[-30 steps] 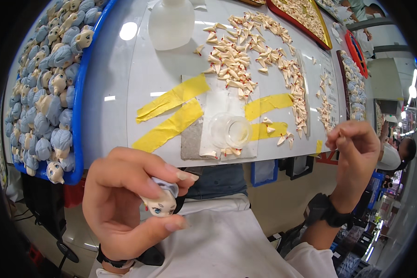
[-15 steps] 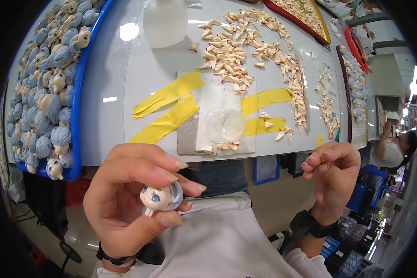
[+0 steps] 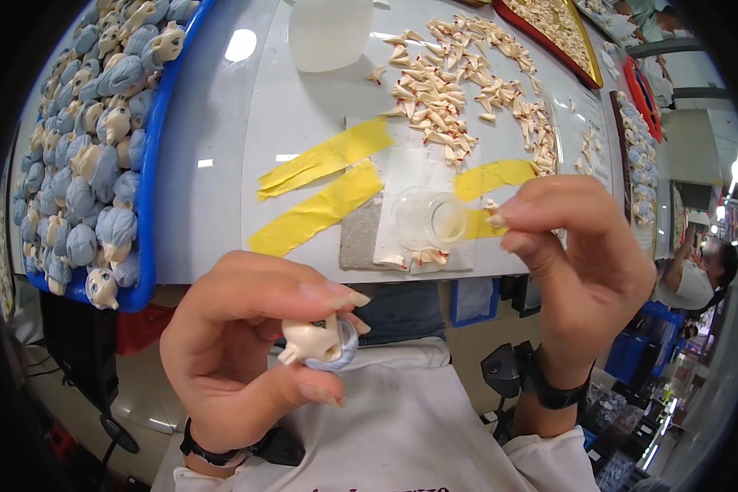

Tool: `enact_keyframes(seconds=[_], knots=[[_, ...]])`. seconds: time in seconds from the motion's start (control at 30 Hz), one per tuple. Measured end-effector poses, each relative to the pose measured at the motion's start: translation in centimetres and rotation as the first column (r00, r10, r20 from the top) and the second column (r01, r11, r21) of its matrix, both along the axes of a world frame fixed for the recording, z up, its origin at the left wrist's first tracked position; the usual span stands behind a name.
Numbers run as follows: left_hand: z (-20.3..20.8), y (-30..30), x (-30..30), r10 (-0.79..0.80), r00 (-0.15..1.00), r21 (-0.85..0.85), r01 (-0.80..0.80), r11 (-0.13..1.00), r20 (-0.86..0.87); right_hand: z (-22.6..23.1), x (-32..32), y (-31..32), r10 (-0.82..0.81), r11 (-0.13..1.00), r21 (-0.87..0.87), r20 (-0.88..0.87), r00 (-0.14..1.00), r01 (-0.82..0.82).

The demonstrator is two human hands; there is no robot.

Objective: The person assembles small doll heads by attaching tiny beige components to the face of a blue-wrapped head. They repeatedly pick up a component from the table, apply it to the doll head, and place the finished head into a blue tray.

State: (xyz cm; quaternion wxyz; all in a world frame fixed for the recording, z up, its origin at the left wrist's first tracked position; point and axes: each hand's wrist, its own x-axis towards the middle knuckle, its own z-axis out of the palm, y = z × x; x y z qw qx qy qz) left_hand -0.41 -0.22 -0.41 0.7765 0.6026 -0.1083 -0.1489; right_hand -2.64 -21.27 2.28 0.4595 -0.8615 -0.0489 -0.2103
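Between the thumb and fingers of my left hand [image 3: 230,344] is a small doll head [image 3: 310,338] with pale skin and light blue hair. It is turned sideways, with its neck peg toward the lower left. My right hand [image 3: 590,254] reaches over the table edge, thumb and forefinger drawn together at a small cream pointed piece [image 3: 494,215] by the yellow tape. The fingers partly cover that piece. Left of these fingertips stands a clear round cup [image 3: 430,220] on white paper. Several like pieces with red ends [image 3: 435,98] lie heaped beyond it.
A blue tray [image 3: 149,180] full of blue-haired doll heads stands at the left. Yellow tape strips [image 3: 320,209] hold down a grey board [image 3: 359,238]. A translucent bottle [image 3: 328,33] stands at the back. A red-and-gold tray [image 3: 586,70] lies far right. Another person [image 3: 701,275] is at the right.
My right hand has moved left and forward to the pieces by the tape. In my left hand the doll head has turned from facing me to sideways. The view has shifted slightly.
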Motion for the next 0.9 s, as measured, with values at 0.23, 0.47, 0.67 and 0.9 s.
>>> enact_keyframes(seconds=[0.23, 0.47, 0.67, 0.9], knots=[[-0.6, 0.1, 0.3, -0.066, 0.998, -0.039, 0.067, 0.997, 0.024, 0.0, 0.6, 1.3, -0.029, 0.88, -0.465, 0.149, 0.988, 0.097], [0.0, -0.9, 0.0, -0.025, 0.999, -0.071, 0.021, 0.997, -0.045, -0.3, 0.2, 1.9, -0.039, 0.829, -0.539, 0.21, 0.977, 0.149], [0.8, -1.6, 0.1, -0.048, 0.992, -0.074, 0.04, 0.996, -0.12, 0.5, -0.9, 3.0, -0.027, 0.998, -0.053, 0.017, 1.0, 0.028], [0.2, -0.7, 0.0, -0.109, 0.994, -0.044, 0.11, 0.993, 0.016, 0.6, -1.8, 3.9, 0.134, 0.991, 0.012, -0.044, 0.99, -0.133]])
